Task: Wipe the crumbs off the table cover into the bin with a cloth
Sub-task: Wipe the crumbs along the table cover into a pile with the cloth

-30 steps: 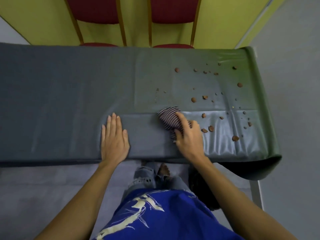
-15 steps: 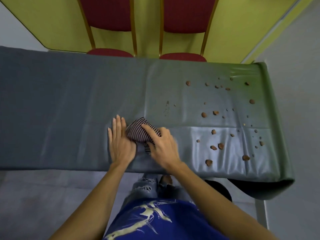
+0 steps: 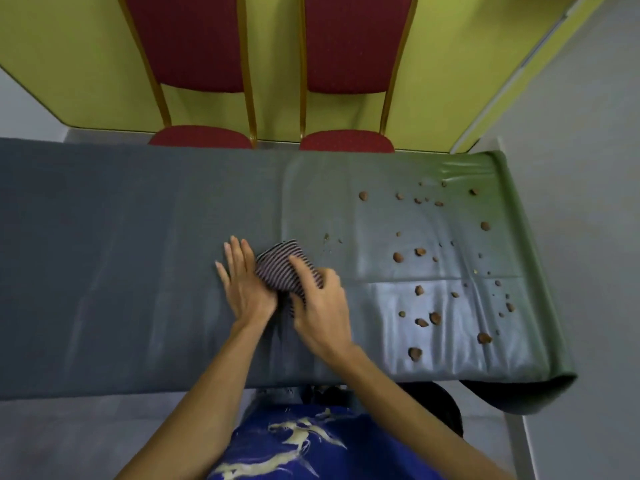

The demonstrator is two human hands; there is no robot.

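A grey-green table cover (image 3: 138, 271) spans the table. Several brown crumbs (image 3: 433, 317) lie scattered over its right part. A bunched striped cloth (image 3: 280, 268) rests on the cover near the middle. My right hand (image 3: 322, 313) presses down on the cloth, fingers curled over it. My left hand (image 3: 246, 285) lies flat on the cover, fingers apart, its edge touching the cloth's left side. A dark round bin (image 3: 440, 403) shows partly below the table's front edge, by my right forearm.
Two red chairs (image 3: 201, 136) (image 3: 346, 140) stand behind the table against a yellow-green wall. The cover's right end (image 3: 519, 271) hangs over the table edge. A white table leg (image 3: 519, 445) stands at the lower right. Grey floor lies around.
My right hand slid the cloth left from the crumbs to my left hand a second ago; in the last half second both hands stayed together. The camera view tilted upward.
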